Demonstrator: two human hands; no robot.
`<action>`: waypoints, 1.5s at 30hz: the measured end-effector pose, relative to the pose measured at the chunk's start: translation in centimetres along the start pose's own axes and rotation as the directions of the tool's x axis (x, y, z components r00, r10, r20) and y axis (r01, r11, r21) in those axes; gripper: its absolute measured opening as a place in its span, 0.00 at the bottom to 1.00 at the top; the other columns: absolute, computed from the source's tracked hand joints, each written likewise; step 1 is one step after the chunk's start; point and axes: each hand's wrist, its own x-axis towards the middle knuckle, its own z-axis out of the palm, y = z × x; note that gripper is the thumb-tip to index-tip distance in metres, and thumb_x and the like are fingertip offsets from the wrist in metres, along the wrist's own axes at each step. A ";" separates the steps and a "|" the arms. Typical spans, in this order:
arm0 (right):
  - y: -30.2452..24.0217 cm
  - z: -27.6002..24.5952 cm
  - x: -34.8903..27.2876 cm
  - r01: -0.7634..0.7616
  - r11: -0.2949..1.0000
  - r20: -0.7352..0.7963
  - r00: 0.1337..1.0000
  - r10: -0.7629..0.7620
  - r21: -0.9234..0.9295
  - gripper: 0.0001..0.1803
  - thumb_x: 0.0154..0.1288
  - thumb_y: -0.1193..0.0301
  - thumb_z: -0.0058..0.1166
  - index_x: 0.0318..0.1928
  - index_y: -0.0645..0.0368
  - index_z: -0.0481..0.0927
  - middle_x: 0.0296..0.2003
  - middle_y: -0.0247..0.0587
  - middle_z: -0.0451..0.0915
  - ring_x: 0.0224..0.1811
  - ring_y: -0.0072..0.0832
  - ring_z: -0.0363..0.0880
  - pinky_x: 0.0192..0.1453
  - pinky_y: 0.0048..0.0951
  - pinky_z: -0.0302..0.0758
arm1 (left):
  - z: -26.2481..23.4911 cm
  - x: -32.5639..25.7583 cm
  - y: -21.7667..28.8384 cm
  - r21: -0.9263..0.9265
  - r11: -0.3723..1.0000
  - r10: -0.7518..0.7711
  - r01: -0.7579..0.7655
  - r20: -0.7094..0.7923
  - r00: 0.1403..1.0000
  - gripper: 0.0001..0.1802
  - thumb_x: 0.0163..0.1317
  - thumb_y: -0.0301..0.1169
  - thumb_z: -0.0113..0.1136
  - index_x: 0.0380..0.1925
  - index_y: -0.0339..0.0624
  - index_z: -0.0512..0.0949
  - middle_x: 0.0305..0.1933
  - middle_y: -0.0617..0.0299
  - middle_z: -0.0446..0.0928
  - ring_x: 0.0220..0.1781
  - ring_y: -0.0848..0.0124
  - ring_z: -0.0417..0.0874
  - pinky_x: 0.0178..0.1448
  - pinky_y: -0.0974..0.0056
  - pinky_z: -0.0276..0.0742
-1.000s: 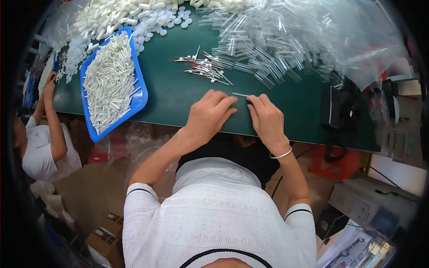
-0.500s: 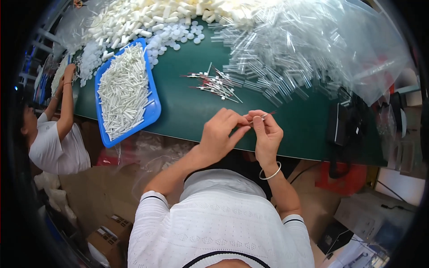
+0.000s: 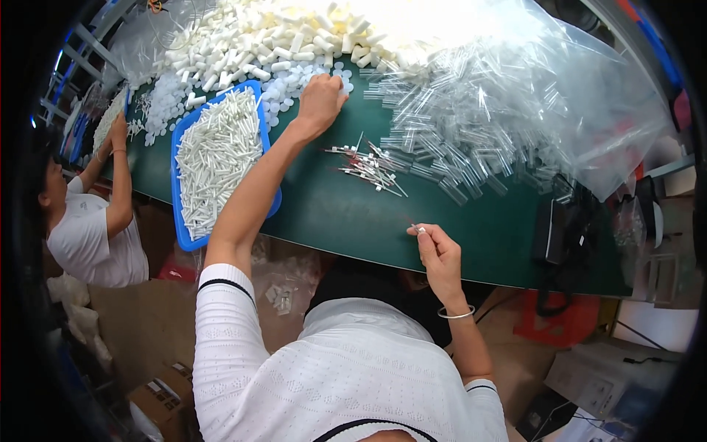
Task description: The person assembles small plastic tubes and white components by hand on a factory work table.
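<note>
My left hand (image 3: 320,105) reaches over the translucent white discs (image 3: 287,87) at the back of the table. Its fingers are curled together at the edge of the discs; what they hold, if anything, is hidden. Close to the front edge, my right hand (image 3: 442,258) pinches a thin rod with a small white sleeve (image 3: 421,230) between thumb and forefinger. Between the hands lies a loose pile of similar thin rods (image 3: 372,173) with white sleeves and red parts.
A blue tray (image 3: 277,202) of short white sticks stands at left. Cream-white plugs (image 3: 280,53) and clear tubes (image 3: 479,125) are heaped at the back, beside a clear plastic bag (image 3: 604,110). A black device (image 3: 557,225) sits at right. Another person (image 3: 99,228) works at far left.
My left hand has left my right hand and moved forward and left to the discs. My right hand has dropped slightly toward me, still holding the thin rod.
</note>
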 end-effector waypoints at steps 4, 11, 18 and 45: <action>-1.3 -0.3 -0.1 0.113 0.993 0.004 0.994 -0.113 -0.026 0.11 0.73 0.70 0.51 0.41 0.66 0.81 0.20 0.23 0.66 0.20 0.11 0.57 0.23 0.19 0.55 | -6.5 -3.9 6.7 -0.732 0.590 -0.171 0.341 0.300 0.939 0.10 0.56 0.28 0.66 0.36 0.38 0.77 0.33 0.64 0.79 0.32 0.77 0.77 0.38 0.70 0.74; -2.7 1.1 0.2 0.331 0.915 0.041 0.943 -0.331 -0.229 0.05 0.63 0.78 0.55 0.30 0.66 0.78 0.17 0.35 0.70 0.15 0.18 0.63 0.20 0.23 0.58 | -10.8 -13.7 13.2 -0.620 -0.359 -0.022 0.697 0.752 0.658 0.12 0.61 0.21 0.61 0.46 0.36 0.78 0.37 0.64 0.77 0.34 0.79 0.79 0.38 0.75 0.76; -2.2 1.2 -0.3 0.373 0.857 0.016 0.919 -0.393 -0.354 0.05 0.58 0.79 0.56 0.26 0.64 0.77 0.16 0.38 0.72 0.13 0.26 0.65 0.19 0.28 0.60 | -11.0 -15.6 14.2 -0.442 -0.608 0.007 0.660 0.828 0.561 0.18 0.69 0.26 0.55 0.57 0.32 0.74 0.50 0.53 0.80 0.44 0.74 0.84 0.51 0.72 0.83; -2.0 2.0 -0.3 0.437 0.778 0.086 0.889 -0.450 -0.451 0.03 0.58 0.77 0.59 0.31 0.62 0.78 0.23 0.39 0.76 0.20 0.33 0.75 0.23 0.31 0.70 | -10.1 -17.6 14.7 -0.567 -0.530 0.013 0.631 0.738 0.675 0.15 0.63 0.25 0.63 0.50 0.35 0.78 0.44 0.62 0.81 0.44 0.79 0.80 0.51 0.72 0.76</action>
